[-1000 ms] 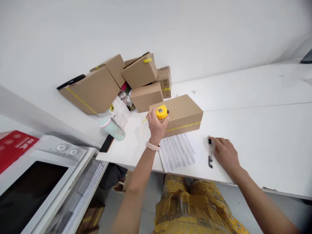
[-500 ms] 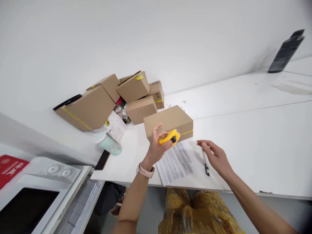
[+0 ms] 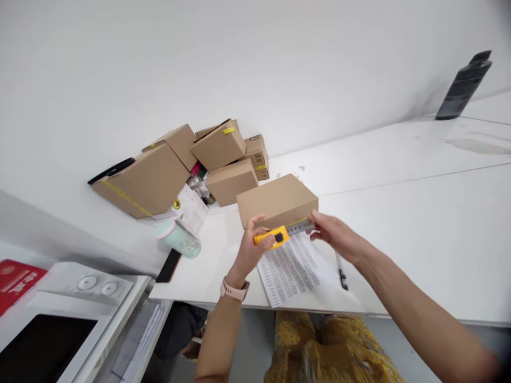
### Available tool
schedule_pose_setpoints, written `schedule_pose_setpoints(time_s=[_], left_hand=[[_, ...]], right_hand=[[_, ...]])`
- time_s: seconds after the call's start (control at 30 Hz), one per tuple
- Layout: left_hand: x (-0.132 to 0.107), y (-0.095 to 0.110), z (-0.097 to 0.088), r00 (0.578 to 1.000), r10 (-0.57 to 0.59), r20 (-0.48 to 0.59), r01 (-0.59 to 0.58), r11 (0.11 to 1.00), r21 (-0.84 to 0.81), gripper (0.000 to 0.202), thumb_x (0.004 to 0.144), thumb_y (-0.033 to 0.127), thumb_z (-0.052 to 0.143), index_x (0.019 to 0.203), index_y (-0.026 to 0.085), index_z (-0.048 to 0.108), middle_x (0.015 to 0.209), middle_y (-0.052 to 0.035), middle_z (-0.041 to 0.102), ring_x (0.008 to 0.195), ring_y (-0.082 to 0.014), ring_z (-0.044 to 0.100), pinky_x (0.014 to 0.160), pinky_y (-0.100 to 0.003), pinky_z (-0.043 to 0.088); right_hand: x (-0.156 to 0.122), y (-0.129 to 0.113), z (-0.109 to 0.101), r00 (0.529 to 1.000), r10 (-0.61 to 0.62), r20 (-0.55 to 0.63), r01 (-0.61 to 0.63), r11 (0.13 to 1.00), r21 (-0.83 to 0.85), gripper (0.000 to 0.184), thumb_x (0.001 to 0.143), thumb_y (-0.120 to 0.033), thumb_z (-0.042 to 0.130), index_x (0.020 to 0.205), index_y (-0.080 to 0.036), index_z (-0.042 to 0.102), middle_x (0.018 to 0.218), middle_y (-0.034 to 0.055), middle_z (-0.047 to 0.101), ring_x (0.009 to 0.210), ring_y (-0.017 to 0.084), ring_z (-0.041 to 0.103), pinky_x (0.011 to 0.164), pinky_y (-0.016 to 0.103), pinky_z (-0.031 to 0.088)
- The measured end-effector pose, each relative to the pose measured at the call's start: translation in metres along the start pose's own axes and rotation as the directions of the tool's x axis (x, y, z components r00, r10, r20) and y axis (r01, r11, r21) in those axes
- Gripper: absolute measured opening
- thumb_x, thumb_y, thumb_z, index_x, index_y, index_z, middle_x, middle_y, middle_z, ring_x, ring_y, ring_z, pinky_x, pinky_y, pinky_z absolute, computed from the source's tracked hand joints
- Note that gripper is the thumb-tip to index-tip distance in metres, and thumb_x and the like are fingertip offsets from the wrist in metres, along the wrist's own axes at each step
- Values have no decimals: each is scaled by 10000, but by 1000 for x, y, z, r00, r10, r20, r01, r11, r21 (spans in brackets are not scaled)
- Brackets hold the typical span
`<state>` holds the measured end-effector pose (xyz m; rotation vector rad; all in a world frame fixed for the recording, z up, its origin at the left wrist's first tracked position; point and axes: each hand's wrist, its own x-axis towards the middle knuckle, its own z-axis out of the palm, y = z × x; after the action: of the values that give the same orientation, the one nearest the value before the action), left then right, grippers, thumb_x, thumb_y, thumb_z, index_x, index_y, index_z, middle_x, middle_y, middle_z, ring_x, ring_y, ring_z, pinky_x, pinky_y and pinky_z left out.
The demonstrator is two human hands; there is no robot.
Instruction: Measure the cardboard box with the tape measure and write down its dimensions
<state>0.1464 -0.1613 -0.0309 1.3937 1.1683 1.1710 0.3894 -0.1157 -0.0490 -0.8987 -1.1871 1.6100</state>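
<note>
My left hand (image 3: pixel 250 246) grips a yellow tape measure (image 3: pixel 275 235) just in front of a cardboard box (image 3: pixel 275 199) on the white table (image 3: pixel 419 223). My right hand (image 3: pixel 333 232) pinches the end of the tape blade (image 3: pixel 300 227), drawn out a short way along the box's front edge. Under both hands lies a printed sheet (image 3: pixel 289 261) full of small rows of figures. A black and white pen (image 3: pixel 341 268) rests on the table beside the sheet, to the right.
Several cardboard boxes (image 3: pixel 159 170) are piled against the wall at the back left. A mint-green cup (image 3: pixel 179 239) lies near a dark phone (image 3: pixel 167 265) at the table's edge. A white machine (image 3: pixel 59 314) stands lower left; a dark device (image 3: pixel 463 85) leans far right.
My right hand left the pen and came up to the tape measure, pulling out its blade. My left hand lowered the tape measure from the box top to its front edge.
</note>
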Motion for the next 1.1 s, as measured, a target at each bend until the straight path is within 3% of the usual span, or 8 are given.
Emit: schedule_pose_setpoints(time_s=[0.13, 0.2, 0.3, 0.4, 0.7, 0.9, 1.1], left_hand=[[27, 10, -41, 957, 6, -291, 19, 996, 83, 650, 737, 564, 779, 1227, 192, 570, 863, -34, 694, 628, -124, 609, 559, -225, 408], [43, 12, -63, 923, -26, -384, 67, 994, 92, 604, 709, 579, 772, 1134, 181, 610, 863, -33, 704, 559, -97, 580, 503, -211, 355], [63, 12, -92, 908, -69, -413, 115, 989, 88, 536, 674, 599, 759, 955, 160, 635, 780, -24, 686, 492, -85, 554, 451, -206, 306], [72, 7, -111, 908, -106, -405, 155, 984, 91, 509, 647, 601, 762, 853, 155, 633, 687, -11, 656, 447, -92, 542, 422, -209, 275], [73, -16, -130, 910, -177, -375, 222, 972, 80, 517, 663, 625, 716, 877, 159, 645, 708, -29, 685, 450, -113, 573, 419, -217, 270], [81, -13, -133, 917, -179, -357, 230, 967, 105, 489, 665, 609, 738, 838, 161, 650, 686, -26, 678, 462, -112, 569, 442, -222, 289], [79, -8, -135, 922, -189, -338, 244, 961, 129, 501, 684, 622, 725, 868, 160, 666, 715, -36, 697, 456, -104, 554, 427, -220, 272]], right_hand=[[61, -16, -39, 962, -83, -259, 89, 996, 10, 457, 697, -629, 824, 742, -203, 664, 798, 42, 665, 800, 190, 589, 787, 327, 493], [91, -21, -56, 936, -33, -351, 22, 999, -36, 362, 784, -544, 775, 735, -207, 650, 789, 34, 646, 795, 175, 585, 771, 304, 484], [123, -21, -70, 918, 33, -395, -94, 986, -135, 304, 861, -465, 693, 716, -208, 620, 788, 34, 640, 785, 164, 586, 768, 293, 477], [140, -13, -70, 919, 48, -391, -138, 969, -205, 303, 840, -455, 704, 704, -197, 621, 786, 43, 654, 787, 177, 596, 783, 312, 469], [156, 4, -63, 916, -37, -399, -136, 908, -396, 352, 787, -525, 717, 708, -194, 627, 874, 69, 693, 837, 207, 597, 745, 311, 435], [144, 6, -67, 907, -88, -411, -158, 835, -528, 405, 787, -558, 696, 640, -213, 543, 714, 20, 592, 764, 194, 519, 672, 307, 365], [140, 6, -67, 928, -86, -363, -142, 818, -557, 432, 780, -599, 716, 683, -214, 545, 746, 16, 595, 742, 182, 508, 669, 311, 379]])
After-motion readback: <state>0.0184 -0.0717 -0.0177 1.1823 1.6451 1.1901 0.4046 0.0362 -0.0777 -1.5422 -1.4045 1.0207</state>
